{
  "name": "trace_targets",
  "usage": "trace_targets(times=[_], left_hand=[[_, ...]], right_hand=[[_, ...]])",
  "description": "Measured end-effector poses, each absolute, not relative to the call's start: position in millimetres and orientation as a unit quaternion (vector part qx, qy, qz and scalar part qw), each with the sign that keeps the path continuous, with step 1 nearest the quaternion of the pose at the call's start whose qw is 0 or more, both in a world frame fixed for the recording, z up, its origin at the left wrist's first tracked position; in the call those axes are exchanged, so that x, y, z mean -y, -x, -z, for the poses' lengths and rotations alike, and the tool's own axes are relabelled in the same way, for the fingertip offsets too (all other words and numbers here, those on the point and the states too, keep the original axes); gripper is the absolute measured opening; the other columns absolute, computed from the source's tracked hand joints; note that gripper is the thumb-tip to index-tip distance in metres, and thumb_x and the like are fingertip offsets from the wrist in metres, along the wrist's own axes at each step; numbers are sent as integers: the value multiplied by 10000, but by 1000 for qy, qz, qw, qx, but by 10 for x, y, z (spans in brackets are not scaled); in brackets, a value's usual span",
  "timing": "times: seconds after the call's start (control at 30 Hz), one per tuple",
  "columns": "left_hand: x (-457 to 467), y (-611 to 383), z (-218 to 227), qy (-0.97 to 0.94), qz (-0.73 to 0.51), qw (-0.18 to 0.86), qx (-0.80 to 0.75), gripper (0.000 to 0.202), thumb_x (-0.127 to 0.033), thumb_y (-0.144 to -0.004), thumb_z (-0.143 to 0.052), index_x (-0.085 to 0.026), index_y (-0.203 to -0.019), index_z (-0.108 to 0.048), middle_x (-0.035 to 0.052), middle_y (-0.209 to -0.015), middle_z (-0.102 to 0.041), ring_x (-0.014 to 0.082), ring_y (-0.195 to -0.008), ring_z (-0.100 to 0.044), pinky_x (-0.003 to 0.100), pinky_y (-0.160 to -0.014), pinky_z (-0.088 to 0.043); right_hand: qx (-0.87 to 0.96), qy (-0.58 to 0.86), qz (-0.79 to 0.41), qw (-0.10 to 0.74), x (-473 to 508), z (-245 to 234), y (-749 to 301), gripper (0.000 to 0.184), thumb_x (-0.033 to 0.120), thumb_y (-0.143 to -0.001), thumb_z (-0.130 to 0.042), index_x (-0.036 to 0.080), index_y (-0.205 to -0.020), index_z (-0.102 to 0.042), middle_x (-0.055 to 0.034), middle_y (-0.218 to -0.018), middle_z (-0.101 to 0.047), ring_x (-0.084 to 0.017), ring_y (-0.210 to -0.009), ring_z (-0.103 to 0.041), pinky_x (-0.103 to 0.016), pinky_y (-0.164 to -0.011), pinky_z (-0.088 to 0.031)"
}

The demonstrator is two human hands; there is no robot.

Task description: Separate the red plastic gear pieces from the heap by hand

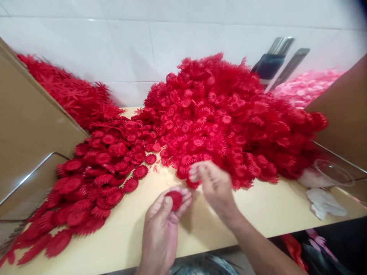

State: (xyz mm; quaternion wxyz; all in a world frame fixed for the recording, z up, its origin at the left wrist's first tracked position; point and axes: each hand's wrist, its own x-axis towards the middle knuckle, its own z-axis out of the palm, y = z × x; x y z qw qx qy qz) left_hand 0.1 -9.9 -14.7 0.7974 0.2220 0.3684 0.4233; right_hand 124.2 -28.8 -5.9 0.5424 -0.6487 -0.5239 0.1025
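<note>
My left hand (164,219) is closed around a small red plastic flower disc (174,199), held between thumb and fingers just above the table. My right hand (210,183) reaches into the near edge of a big heap of red flower discs (226,118); its fingers are blurred and curl over a disc at the heap's edge. A second pile of stacked red discs (94,179) lies to the left of my left hand.
The light wooden table (258,210) carries all this. Flat red petal pieces (71,95) lean at the far left by a cardboard panel (25,126). Pink pieces (306,86) lie far right, beside a clear container (329,173), white scraps (325,202) and a white tiled wall.
</note>
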Motion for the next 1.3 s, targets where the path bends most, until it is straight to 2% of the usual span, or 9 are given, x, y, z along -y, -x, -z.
trace_targets(times=[0.07, 0.17, 0.27, 0.37, 0.47, 0.67, 0.77, 0.97, 1.3], left_hand=[[89, 41, 125, -227, -416, 805, -357, 143, -203, -721, -658, -92, -808, -679, 114, -805, -708, 224, -806, -660, 351, -814, -512], [80, 73, 78, -208, -388, 837, -324, 197, -209, -809, -547, -79, -902, -662, 137, -874, -704, 243, -863, -656, 408, -894, -474], [69, 75, 44, -168, -367, 858, -318, 249, -215, -857, -460, -74, -939, -648, 153, -907, -701, 257, -880, -657, 430, -920, -457], [53, 65, 30, -140, -356, 865, -324, 274, -236, -868, -445, -68, -969, -636, 165, -931, -695, 264, -885, -656, 430, -911, -464], [48, 43, 29, -133, -360, 871, -306, 286, -256, -876, -439, -72, -967, -637, 150, -943, -685, 249, -886, -646, 414, -877, -485], [113, -1, 87, -186, -374, 859, -295, 210, -136, -862, -462, -90, -832, -664, 50, -756, -648, 82, -621, -558, 219, -666, -512], [140, -3, 126, -221, -366, 847, -317, 185, -148, -851, -487, -100, -819, -663, 23, -683, -598, 82, -595, -515, 206, -626, -495], [153, 3, 182, -233, -391, 812, -366, 132, -155, -769, -610, -128, -640, -613, -57, -532, -438, 49, -487, -386, 141, -529, -417], [106, 36, 96, -254, -395, 807, -357, 87, -195, -745, -632, -119, -775, -661, 60, -705, -680, 174, -684, -634, 292, -689, -504]], right_hand=[[487, 679, -48, 548, 203, -109, -1432, 223, 211, -908, -360, 170, -925, -579, -32, -740, -620, -121, -608, -583, -244, -559, -495], [559, 696, 124, 433, -10, -306, -1791, 284, 143, -869, -370, 163, -1030, -604, -89, -912, -602, -181, -850, -561, -351, -763, -465], [564, 739, 212, 300, -178, -384, -2074, 225, 255, -849, -474, 164, -949, -654, -133, -1071, -578, -283, -1060, -467, -467, -866, -376], [572, 742, 235, 257, -143, -388, -2081, 314, 380, -826, -538, 168, -1040, -627, -139, -1226, -520, -332, -1187, -364, -525, -935, -283], [666, 671, 135, 298, 68, -322, -1792, 344, 364, -826, -556, 162, -1102, -585, -107, -1098, -586, -248, -1062, -456, -417, -913, -350], [737, 594, -145, 287, 334, -2, -1273, 92, 193, -740, -667, 173, -807, -608, -24, -779, -537, -156, -755, -456, -254, -637, -391], [741, 580, -147, 306, 324, 82, -1264, 36, 140, -797, -590, 165, -776, -607, -20, -737, -526, -143, -717, -437, -247, -626, -367], [741, 584, -59, 325, 328, 150, -1224, 241, 144, -884, -407, 144, -729, -592, -50, -686, -532, -151, -665, -435, -264, -614, -366], [638, 651, 2, 412, 248, 11, -1270, 244, 110, -858, -367, 196, -649, -457, 12, -589, -420, -110, -507, -398, -228, -474, -327]])
